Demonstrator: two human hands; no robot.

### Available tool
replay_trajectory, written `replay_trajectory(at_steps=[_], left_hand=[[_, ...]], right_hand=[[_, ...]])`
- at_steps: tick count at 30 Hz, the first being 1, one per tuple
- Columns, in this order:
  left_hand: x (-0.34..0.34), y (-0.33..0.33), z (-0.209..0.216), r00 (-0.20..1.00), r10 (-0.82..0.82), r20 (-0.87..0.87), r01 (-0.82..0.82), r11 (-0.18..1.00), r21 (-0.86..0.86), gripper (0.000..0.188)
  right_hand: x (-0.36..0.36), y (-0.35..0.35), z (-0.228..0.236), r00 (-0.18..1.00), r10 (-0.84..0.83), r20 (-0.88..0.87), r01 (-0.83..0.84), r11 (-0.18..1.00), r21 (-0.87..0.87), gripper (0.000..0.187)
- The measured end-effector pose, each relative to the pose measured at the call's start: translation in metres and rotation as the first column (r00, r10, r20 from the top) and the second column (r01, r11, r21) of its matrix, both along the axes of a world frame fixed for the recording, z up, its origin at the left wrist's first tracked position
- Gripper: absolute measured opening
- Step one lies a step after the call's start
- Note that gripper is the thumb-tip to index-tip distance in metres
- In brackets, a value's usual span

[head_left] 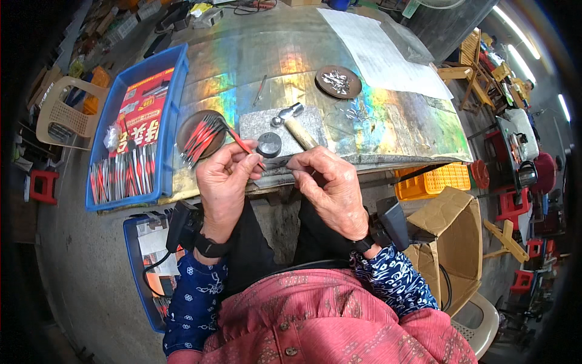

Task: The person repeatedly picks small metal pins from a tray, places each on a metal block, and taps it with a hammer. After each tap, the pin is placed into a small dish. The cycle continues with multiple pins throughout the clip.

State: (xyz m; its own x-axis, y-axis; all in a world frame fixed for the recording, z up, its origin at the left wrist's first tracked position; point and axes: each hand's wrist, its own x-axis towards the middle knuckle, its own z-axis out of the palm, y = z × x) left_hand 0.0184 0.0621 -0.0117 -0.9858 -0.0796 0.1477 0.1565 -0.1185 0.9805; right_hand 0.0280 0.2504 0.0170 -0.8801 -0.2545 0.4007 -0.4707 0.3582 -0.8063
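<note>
My left hand is closed around a slim red-and-black tool, held by its red end with the dark end pointing up and left. Its exact kind is unclear. Opposite it, my right hand has thumb and forefinger pinched together at the table's near edge; whatever is between them is too small to name. Just beyond lies a speckled grey block, bearing a hammer with a wooden handle and a round black piece. A brown dish with several similar red-and-black tools is beside my left hand.
At left, a blue bin holds rows of red-and-silver tools and red printed card. Another brown dish contains small silvery parts, with more scattered nearby. White sheets cover the far right. A cardboard box and orange crate stand right, below table level.
</note>
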Motion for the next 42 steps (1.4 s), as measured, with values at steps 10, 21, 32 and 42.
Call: replay_trajectory(at_steps=[10, 21, 32, 42], left_hand=[[0.018, 0.003, 0.007, 0.963, -0.221, 0.153, 0.107, 0.837, 0.537, 0.025], [0.023, 0.006, 0.005, 0.96, -0.225, 0.166, 0.087, 0.804, 0.588, 0.025], [0.025, 0.012, 0.004, 0.976, -0.167, 0.138, 0.064, 0.832, 0.551, 0.025], [0.025, 0.009, -0.002, 0.973, -0.178, 0.148, 0.067, 0.828, 0.556, 0.023]], right_hand=[[0.012, -0.015, 0.0, 0.999, 0.018, 0.029, -0.014, 0.992, -0.123, 0.015], [0.014, -0.017, -0.003, 0.996, 0.014, 0.091, 0.002, 0.986, -0.167, 0.011], [0.017, -0.026, -0.007, 0.991, -0.086, 0.101, 0.109, 0.961, -0.256, 0.01], [0.015, -0.022, -0.011, 0.992, -0.093, -0.089, 0.096, 0.995, 0.028, 0.008]])
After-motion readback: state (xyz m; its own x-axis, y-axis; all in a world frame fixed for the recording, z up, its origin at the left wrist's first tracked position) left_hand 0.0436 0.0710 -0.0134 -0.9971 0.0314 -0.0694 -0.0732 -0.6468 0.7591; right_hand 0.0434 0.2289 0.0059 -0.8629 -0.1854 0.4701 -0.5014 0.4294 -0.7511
